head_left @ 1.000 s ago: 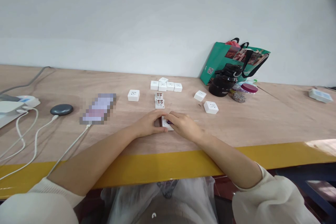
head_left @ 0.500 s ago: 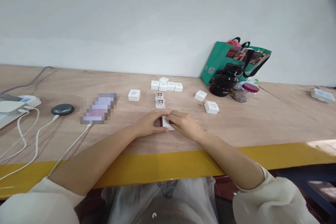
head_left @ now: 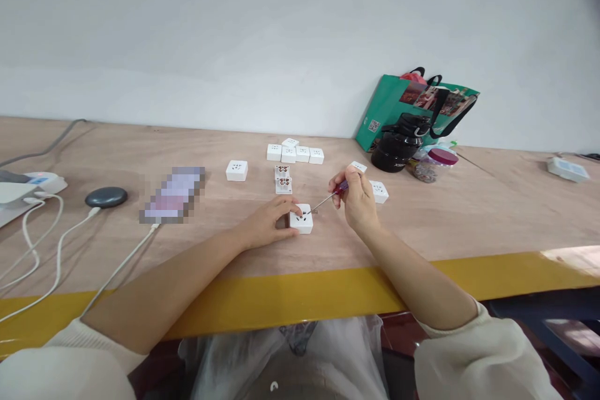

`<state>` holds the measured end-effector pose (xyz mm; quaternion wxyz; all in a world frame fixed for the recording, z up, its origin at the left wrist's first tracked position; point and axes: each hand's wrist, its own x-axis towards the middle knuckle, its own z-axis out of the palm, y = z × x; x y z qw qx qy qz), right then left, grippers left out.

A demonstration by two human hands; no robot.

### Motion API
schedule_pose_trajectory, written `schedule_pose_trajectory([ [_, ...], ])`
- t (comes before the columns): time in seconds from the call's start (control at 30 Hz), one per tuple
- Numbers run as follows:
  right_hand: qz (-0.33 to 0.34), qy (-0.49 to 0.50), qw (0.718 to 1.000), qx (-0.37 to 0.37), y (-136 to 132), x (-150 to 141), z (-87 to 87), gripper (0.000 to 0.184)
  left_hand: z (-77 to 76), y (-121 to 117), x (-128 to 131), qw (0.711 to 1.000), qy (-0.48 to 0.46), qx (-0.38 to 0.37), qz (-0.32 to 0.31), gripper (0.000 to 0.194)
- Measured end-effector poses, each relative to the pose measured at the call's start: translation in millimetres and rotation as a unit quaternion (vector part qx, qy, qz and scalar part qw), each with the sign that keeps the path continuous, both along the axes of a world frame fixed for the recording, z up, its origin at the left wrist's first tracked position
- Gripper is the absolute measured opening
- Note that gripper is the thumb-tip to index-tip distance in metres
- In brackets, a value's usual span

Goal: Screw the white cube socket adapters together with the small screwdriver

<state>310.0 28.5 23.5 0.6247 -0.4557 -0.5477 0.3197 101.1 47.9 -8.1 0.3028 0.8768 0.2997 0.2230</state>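
My left hand [head_left: 268, 221] is closed round a white square socket [head_left: 302, 220] that lies on the wooden table [head_left: 469, 212], gripping its left side. My right hand [head_left: 357, 197] is raised a little above the table and pinches a small screwdriver [head_left: 328, 197] with a red handle. Its thin metal tip slants down to the socket's right edge. Two opened socket halves with brown contacts [head_left: 283, 179] lie just behind the held socket.
Several white sockets [head_left: 294, 152] lie in a cluster at the back, with others [head_left: 237, 170] [head_left: 379, 191] apart. A black jug [head_left: 396, 145] and a green bag [head_left: 412, 106] stand at the right. Left: a blurred phone [head_left: 172, 194], white cables [head_left: 51, 244], a dark puck [head_left: 105, 197].
My right hand has lifted off the socket and moved up and to the right, and the screwdriver now shows in its fingers. My left hand stays on the socket.
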Motion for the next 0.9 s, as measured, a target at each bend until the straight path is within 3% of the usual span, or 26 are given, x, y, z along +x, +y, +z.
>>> schedule_pose_trajectory([
  [0.3,0.035,0.025,0.999,0.008,-4,-10,-2.0,0.044,-0.2,2,1,0.999,-0.01,0.025,-0.018,0.028],
  [0.5,0.048,-0.017,0.999,0.021,-6,-9,-0.7,0.042,-1.2,2,1,0.999,-0.01,0.032,-0.022,0.029],
  [0.67,0.076,-0.051,0.992,0.085,-9,-14,-2.9,0.034,-4.5,3,0,0.998,-0.012,0.054,-0.031,0.028],
  [0.8,0.04,-0.073,0.985,0.15,-8,-19,-9.8,0.031,-7.6,3,-1,0.997,-0.015,0.071,-0.032,0.026],
  [0.9,0.034,-0.147,0.969,0.195,-9,-19,-11.9,0.03,-9.5,4,0,0.995,-0.007,0.091,-0.03,0.025],
])
